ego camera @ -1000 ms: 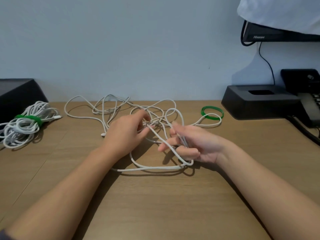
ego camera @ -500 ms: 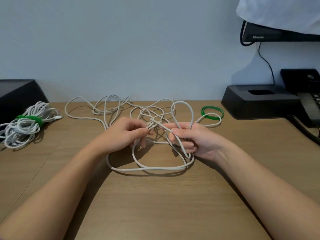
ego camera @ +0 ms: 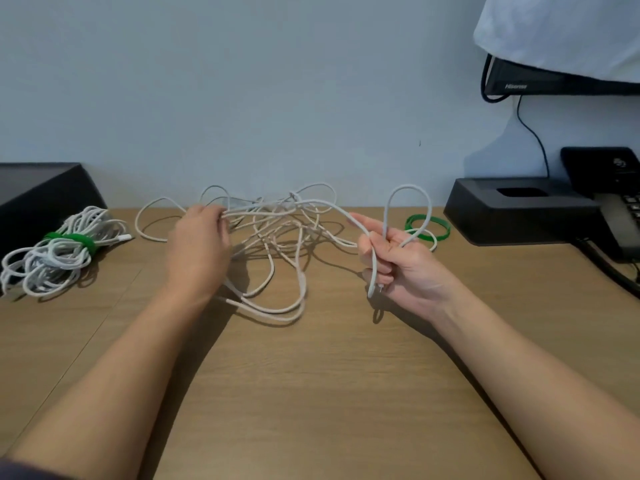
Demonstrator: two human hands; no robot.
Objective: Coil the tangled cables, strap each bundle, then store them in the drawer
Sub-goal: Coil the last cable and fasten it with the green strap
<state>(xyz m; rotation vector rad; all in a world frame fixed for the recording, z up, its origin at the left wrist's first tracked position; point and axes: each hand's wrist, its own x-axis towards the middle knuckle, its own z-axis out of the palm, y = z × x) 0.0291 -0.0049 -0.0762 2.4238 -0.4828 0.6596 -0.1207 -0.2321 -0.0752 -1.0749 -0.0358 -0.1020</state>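
A long white tangled cable (ego camera: 277,244) sprawls over the middle of the wooden desk (ego camera: 311,393). My left hand (ego camera: 199,249) grips several of its strands at the tangle's left side. My right hand (ego camera: 394,261) is raised at the right and curls round the cable, with a loop standing up above the fingers and the cable's end hanging down below them. A green strap ring (ego camera: 428,227) lies on the desk just behind my right hand. At the far left lies a coiled white bundle (ego camera: 52,256) bound with a green strap (ego camera: 71,241).
A black box (ego camera: 38,192) stands at the back left against the wall. A black dock (ego camera: 519,211) and a desk telephone (ego camera: 620,202) fill the back right corner, with a dark cord (ego camera: 609,271) trailing over the desk. A monitor edge (ego camera: 554,81) under white cloth hangs above.
My hands were close together at the tangle's middle; they have drawn apart, the left going left with strands, the right going right and up with a loop and the cable end.
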